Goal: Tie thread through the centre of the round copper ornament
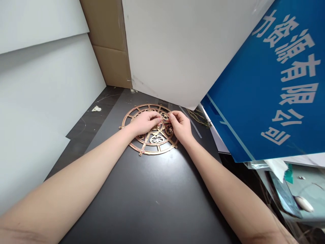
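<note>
A round, openwork wooden frame point(159, 148) lies flat on a dark mat, with concentric rings, spokes and curly cut-out ornaments. Reddish lines run along its rings. My left hand point(146, 123) is over the frame's middle, thumb and fingertips drawn together in a pinch. At the frame's right side, my right hand point(181, 127) is closed too, thumb against forefinger. Whatever sits between the fingertips of either hand is too small to make out. Both hands cover parts of the rings and ornaments beneath them.
A thin clear strip point(191, 122) and a dark, gold-patterned piece point(199, 117) lie right of the frame. White boards point(175, 51) and brown cardboard point(109, 44) stand behind. A blue sign point(254, 101) leans at right, above a phone point(284, 195) and a white mouse point(304, 204).
</note>
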`<move>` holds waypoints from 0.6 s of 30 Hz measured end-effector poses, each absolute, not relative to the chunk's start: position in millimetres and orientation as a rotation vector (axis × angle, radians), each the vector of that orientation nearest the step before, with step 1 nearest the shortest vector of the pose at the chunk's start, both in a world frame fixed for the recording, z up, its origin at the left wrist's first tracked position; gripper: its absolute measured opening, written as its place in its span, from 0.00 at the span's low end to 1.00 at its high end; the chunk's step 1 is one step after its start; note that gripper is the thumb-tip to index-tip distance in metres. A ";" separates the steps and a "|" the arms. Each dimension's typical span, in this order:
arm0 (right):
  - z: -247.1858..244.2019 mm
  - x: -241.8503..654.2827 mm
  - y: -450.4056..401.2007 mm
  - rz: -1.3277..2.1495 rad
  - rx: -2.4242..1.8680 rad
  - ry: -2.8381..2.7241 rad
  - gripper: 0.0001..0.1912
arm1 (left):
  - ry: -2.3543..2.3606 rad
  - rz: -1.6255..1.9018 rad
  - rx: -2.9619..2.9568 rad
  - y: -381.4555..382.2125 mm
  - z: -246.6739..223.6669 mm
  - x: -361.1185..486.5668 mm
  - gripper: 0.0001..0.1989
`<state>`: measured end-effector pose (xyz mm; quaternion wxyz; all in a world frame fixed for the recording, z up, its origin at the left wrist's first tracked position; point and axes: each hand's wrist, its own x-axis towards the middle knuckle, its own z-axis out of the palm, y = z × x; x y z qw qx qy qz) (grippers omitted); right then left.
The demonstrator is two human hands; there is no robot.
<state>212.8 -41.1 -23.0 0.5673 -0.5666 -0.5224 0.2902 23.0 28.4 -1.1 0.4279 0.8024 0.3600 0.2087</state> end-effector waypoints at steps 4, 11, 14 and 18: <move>-22.6 212.5 -42.0 0.702 -1.313 -1.243 0.27 | 0.896 0.534 1.993 29.0 -2.1 23.2 0.27; -17.8 212.9 -48.6 0.534 -1.206 -1.593 0.21 | 0.957 0.519 2.077 30.7 -0.7 22.1 0.24; -20.1 211.7 -48.7 0.432 -1.220 -1.708 0.19 | 0.959 0.517 2.105 29.8 1.8 21.4 0.22; -22.4 210.3 -47.2 0.399 -1.264 -1.698 0.14 | 0.957 0.499 2.107 27.1 5.6 21.3 0.21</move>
